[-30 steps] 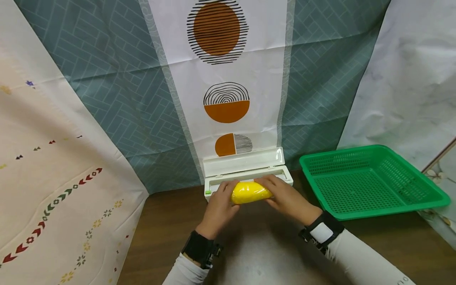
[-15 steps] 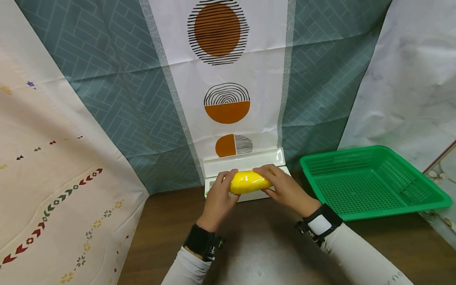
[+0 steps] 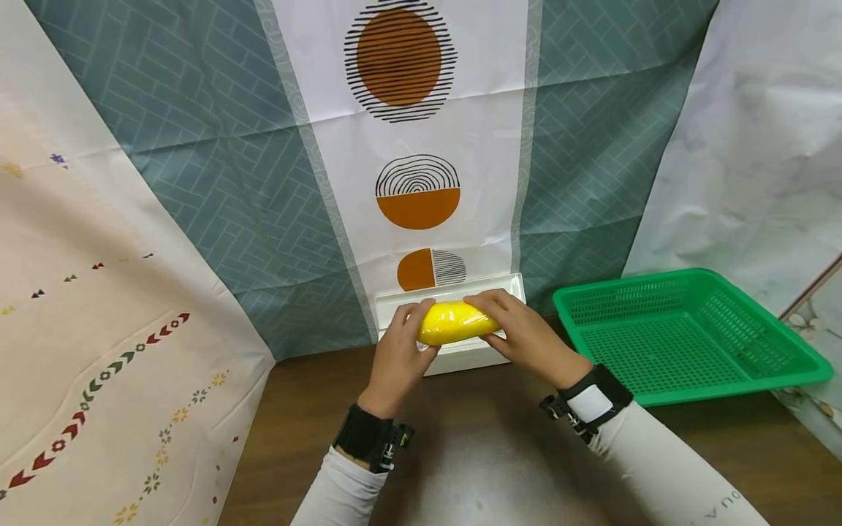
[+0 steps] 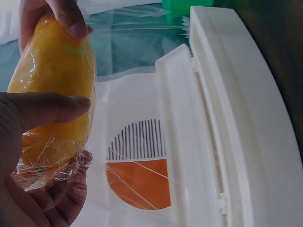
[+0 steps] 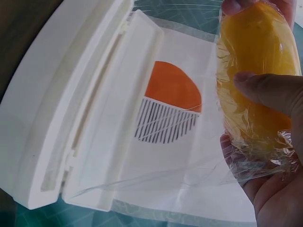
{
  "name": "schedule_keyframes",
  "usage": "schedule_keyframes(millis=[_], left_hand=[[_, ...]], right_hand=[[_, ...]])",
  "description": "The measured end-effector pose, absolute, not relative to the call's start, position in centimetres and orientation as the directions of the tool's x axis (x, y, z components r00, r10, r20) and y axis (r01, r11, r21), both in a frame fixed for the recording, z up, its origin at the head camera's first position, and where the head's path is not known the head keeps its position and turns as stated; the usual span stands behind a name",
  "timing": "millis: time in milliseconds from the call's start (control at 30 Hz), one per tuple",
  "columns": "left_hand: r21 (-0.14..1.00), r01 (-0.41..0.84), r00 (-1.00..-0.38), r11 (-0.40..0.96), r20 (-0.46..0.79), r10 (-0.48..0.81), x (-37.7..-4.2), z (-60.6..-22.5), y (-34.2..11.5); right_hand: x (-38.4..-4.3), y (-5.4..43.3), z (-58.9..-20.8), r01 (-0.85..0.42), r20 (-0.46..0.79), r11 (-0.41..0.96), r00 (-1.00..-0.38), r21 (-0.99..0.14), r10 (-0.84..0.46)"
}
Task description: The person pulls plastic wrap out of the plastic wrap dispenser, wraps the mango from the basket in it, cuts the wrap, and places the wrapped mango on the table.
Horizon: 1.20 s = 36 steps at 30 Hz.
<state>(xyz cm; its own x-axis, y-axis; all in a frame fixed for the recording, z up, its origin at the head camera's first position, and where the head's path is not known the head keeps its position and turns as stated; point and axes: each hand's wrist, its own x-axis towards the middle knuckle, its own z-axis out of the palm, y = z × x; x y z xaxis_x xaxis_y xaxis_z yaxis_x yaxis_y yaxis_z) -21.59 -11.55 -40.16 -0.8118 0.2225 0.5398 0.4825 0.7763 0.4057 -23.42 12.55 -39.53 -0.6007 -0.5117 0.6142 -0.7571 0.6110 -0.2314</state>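
Grips a yellow, plastic-wrapped object (image 3: 454, 322) from both ends: at nine o'clock with the left hand (image 3: 399, 351), at three o'clock with the right hand (image 3: 526, 332). Has fingers curled under it in both hands and a thumb laid across its face from either side. Holds it raised near the middle of the head view, hiding part of a white box (image 3: 470, 359) at twelve o'clock. Cannot tell the height over the bench (image 3: 296, 409).

Shows clear film (image 5: 189, 172) in the wrist views, bunched at both gripped ends and stretching towards the box, apparently joined there. Could go wrong mostly through that film: if pulled slantwise towards six o'clock, might tear raggedly or drag the box along. If let go slack, might fold over, cling to itself and wrinkle. If squeezed too hard at the ends, could slip out of the smooth wrapping. If pushed farther towards twelve o'clock, could bump the raised lid (image 3: 487, 287). If swung towards three o'clock with the right wrist, could nudge the green basket (image 3: 723, 392).
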Motion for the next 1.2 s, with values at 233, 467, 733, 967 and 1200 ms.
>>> schedule_keyframes(millis=[233, 467, 733, 967, 1200], left_hand=[[0.394, 0.492, -0.808, 0.776, 0.539, 0.239, -21.2, -38.9, -11.6], [0.378, 0.524, -0.783, 0.763, 0.566, 0.257, -20.9, -37.8, -11.6], [0.374, 0.533, -0.774, 0.759, 0.579, 0.258, -20.5, -36.6, -11.6], [0.368, 0.532, -0.769, 0.763, 0.586, 0.254, -19.9, -35.5, -11.6], [0.353, 0.542, -0.759, 0.763, 0.596, 0.263, -19.4, -34.5, -11.7]], right_hand=[[-23.2, 12.7, -38.5, -0.768, 0.637, 0.606, -0.575, -0.206, -0.513], [-23.0, 12.8, -37.5, -0.787, 0.648, 0.585, -0.552, -0.197, -0.525], [-22.7, 12.9, -36.3, -0.78, 0.646, 0.593, -0.56, -0.201, -0.518], [-22.2, 12.9, -35.4, -0.797, 0.675, 0.577, -0.525, -0.176, -0.519], [-21.6, 12.9, -34.3, -0.801, 0.688, 0.576, -0.509, -0.16, -0.517]])
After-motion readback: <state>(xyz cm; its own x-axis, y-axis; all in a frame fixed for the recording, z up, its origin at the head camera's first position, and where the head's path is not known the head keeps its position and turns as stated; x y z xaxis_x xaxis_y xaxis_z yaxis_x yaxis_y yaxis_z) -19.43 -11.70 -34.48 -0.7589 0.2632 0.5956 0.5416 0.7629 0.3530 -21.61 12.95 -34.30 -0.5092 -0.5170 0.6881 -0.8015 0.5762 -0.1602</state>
